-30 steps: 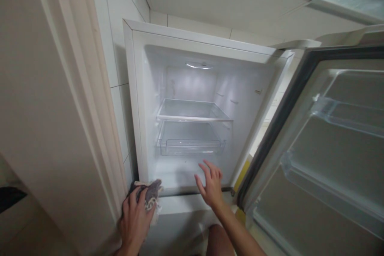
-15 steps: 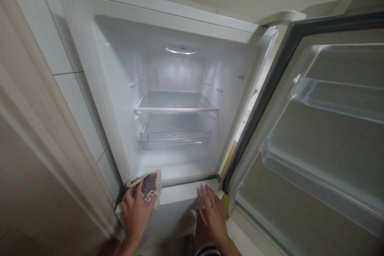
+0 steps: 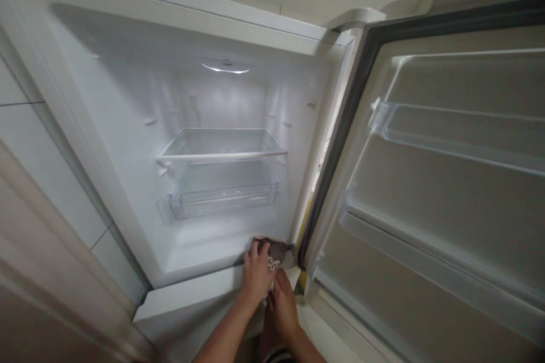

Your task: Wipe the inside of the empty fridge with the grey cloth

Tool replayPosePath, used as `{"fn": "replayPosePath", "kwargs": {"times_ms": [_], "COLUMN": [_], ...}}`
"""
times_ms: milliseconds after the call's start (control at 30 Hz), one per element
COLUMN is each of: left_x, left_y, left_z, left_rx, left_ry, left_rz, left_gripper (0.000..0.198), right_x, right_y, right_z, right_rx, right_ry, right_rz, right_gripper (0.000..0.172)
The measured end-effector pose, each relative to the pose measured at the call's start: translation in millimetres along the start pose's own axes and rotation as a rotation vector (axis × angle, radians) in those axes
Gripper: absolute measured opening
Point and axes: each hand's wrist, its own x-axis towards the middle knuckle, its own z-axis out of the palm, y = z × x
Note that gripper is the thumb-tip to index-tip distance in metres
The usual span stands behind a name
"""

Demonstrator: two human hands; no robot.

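Observation:
A folded patterned cloth (image 3: 279, 250), dark with pale trim, lies at the right front corner of the fridge's bottom sill. My left hand (image 3: 258, 272) presses on it with bent fingers over its left part. Close against it, my right hand (image 3: 281, 300) sits just below the cloth, its fingers drawn together; whether it holds anything is hidden. The open fridge (image 3: 200, 247) has a lit white interior. Inside are a glass shelf (image 3: 223, 144) and, under it, a clear drawer (image 3: 225, 198).
The fridge door (image 3: 426, 193) stands wide open on the right, with a dark gasket (image 3: 340, 136) and clear door racks (image 3: 451, 144). A white ledge (image 3: 191, 292) runs below the opening. At left are a tiled wall (image 3: 42, 164) and a pale frame (image 3: 55, 272).
My left hand has slid the cloth along the sill from the left corner to the right corner. My right hand has closed and come next to it. The view has moved nearer.

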Motion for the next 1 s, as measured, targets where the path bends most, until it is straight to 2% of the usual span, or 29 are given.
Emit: {"fn": "replayPosePath", "kwargs": {"times_ms": [67, 100, 167, 267, 400, 467, 533, 633, 733, 833, 900, 967, 1000], "left_x": [10, 11, 5, -23, -62, -70, -64, -34, 11, 51, 67, 77, 81], "left_y": [9, 7, -11, -68, -158, -186, -193, -169, -119, -60, -30, -19, -24], "left_z": [-2.8, -6.3, -16.4, -33.7, -51.5, -58.0, -64.2, -73.3, -75.1, -61.2, -48.0, -41.0, -42.1], "left_rx": [-0.006, -0.004, 0.005, 0.060, 0.318, 0.389, 0.389, 0.302, 0.170, 0.095, 0.049, 0.018, 0.010], "left_ry": [-0.040, -0.056, -0.079, -0.040, 0.186, 0.221, 0.218, 0.178, 0.056, -0.027, -0.085, -0.126, -0.134], "left_rz": [0.058, 0.081, 0.107, 0.058, -0.128, -0.145, -0.124, -0.102, -0.065, 0.082, 0.192, 0.249, 0.243], "left_gripper": [0.064, 0.064, 0.065, 0.067, 0.060, 0.056, 0.053, 0.048, 0.046, 0.040, 0.041, 0.045, 0.047], "right_x": [-3, -4, -4, -1, 2, 3, 2, 0, 0, 1, 1, 1, 2], "right_y": [-3, -5, -10, -16, -14, -11, -10, -9, -7, -3, 0, 3, 4], "right_z": [-1, -3, -8, -16, -18, -15, -12, -8, -3, 0, -1, -5, -7], "right_rx": [0.004, -0.005, -0.026, -0.039, -0.041, -0.040, -0.041, -0.039, -0.056, -0.095, -0.121, -0.136, -0.135], "right_ry": [0.004, 0.001, -0.007, -0.019, -0.030, -0.035, -0.028, -0.016, 0.000, 0.014, 0.018, -0.002, -0.026], "right_rz": [0.000, -0.009, -0.031, -0.025, -0.023, -0.041, -0.037, -0.017, -0.034, -0.069, -0.099, -0.131, -0.141], "right_gripper": [0.093, 0.095, 0.096, 0.089, 0.084, 0.084, 0.084, 0.084, 0.086, 0.090, 0.091, 0.092, 0.093]}}
